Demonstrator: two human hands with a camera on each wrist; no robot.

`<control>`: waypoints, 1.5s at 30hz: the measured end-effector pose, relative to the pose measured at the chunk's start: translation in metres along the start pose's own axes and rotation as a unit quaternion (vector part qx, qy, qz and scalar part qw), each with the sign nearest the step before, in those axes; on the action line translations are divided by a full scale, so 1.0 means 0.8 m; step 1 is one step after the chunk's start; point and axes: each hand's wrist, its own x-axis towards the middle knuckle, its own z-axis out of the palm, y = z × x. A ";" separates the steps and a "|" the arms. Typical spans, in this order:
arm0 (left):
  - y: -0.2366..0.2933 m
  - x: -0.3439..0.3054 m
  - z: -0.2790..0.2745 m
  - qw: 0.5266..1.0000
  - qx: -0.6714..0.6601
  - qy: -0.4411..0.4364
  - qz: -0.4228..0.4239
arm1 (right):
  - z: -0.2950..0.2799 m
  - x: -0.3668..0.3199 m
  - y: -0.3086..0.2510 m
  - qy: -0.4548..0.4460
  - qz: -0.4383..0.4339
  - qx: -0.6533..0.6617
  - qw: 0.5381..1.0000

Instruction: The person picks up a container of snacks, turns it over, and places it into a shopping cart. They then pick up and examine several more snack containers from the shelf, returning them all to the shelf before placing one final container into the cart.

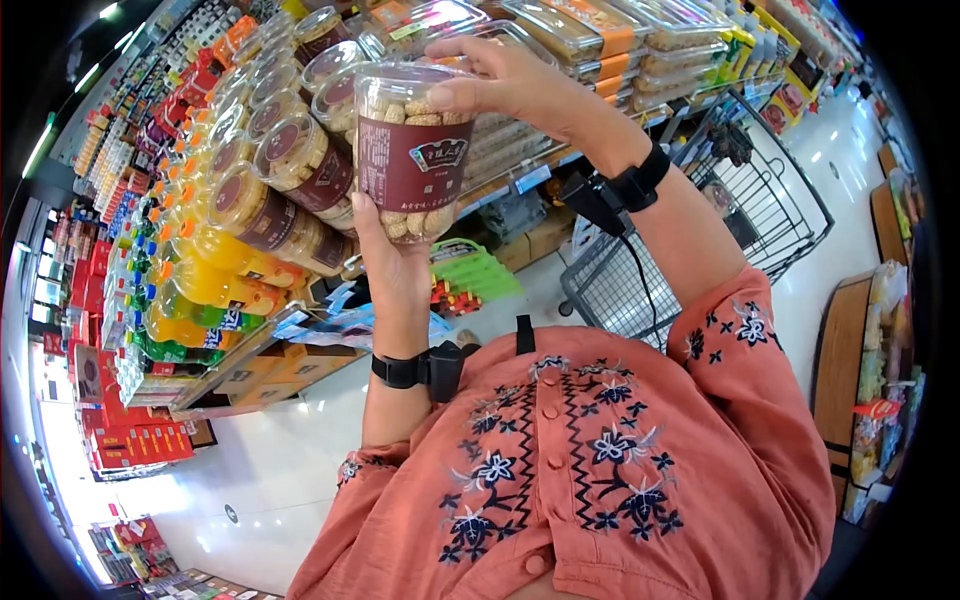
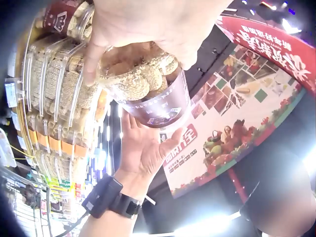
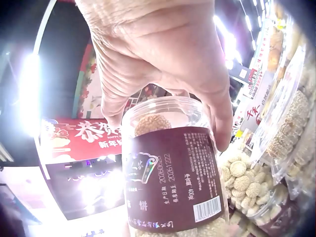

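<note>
A clear plastic jar (image 1: pixel 415 155) with a maroon label, filled with round sesame-coated cookies, is held up in front of the display. My left hand (image 1: pixel 395 265) grips it low down, with the thumb against its side and the fingers hidden behind it. At the lid end, my right hand (image 1: pixel 510 85) holds the jar with thumb and fingers spread around the rim. In the right wrist view, the label's printed dates and barcode (image 3: pixel 207 209) show below that hand. Cookies show through the jar's base in the left wrist view, beside the left hand (image 2: pixel 143 22).
Similar jars (image 1: pixel 295 160) lie tilted in rows to the left, above orange drink bottles (image 1: pixel 215 265). Clear boxes of snacks (image 1: pixel 600 50) are stacked to the right. A wire shopping cart (image 1: pixel 700 220) stands on the floor at right, near a wooden display stand (image 1: pixel 845 360).
</note>
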 end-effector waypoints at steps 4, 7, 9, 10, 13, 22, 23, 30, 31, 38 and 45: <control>-0.005 -0.001 -0.005 0.994 -0.075 0.020 -0.078 | 0.002 -0.002 0.000 -0.022 0.001 0.008 1.000; -0.018 0.001 -0.021 0.982 -0.127 -0.011 -0.139 | 0.004 -0.004 0.002 -0.051 0.021 0.008 0.998; -0.022 0.000 -0.023 0.975 -0.151 -0.020 -0.162 | 0.006 -0.009 -0.003 -0.056 0.026 0.000 0.998; -0.022 0.000 -0.022 0.974 -0.155 -0.028 -0.162 | 0.006 -0.010 -0.003 -0.053 0.023 -0.006 0.998; -0.023 -0.002 -0.020 0.972 -0.162 -0.047 -0.162 | 0.007 -0.013 0.000 -0.044 0.014 -0.020 0.999; -0.027 0.003 -0.024 0.963 -0.182 -0.062 -0.190 | 0.003 -0.011 0.002 -0.047 0.015 -0.013 0.999; -0.028 0.003 -0.025 0.962 -0.184 -0.059 -0.192 | 0.004 -0.012 0.002 -0.049 0.017 0.005 0.999; -0.032 0.001 -0.032 0.952 -0.215 -0.055 -0.211 | 0.006 -0.016 0.002 -0.072 0.037 -0.005 0.997; -0.033 0.000 -0.034 0.952 -0.213 -0.050 -0.214 | 0.007 -0.015 0.001 -0.080 0.043 0.018 0.996; -0.031 0.004 -0.041 0.963 -0.187 -0.029 -0.190 | 0.023 -0.008 -0.011 -0.065 -0.014 -0.021 0.998; 0.001 0.038 -0.027 0.974 -0.136 -0.083 -0.162 | 0.019 0.015 -0.056 -0.007 -0.039 -0.140 0.989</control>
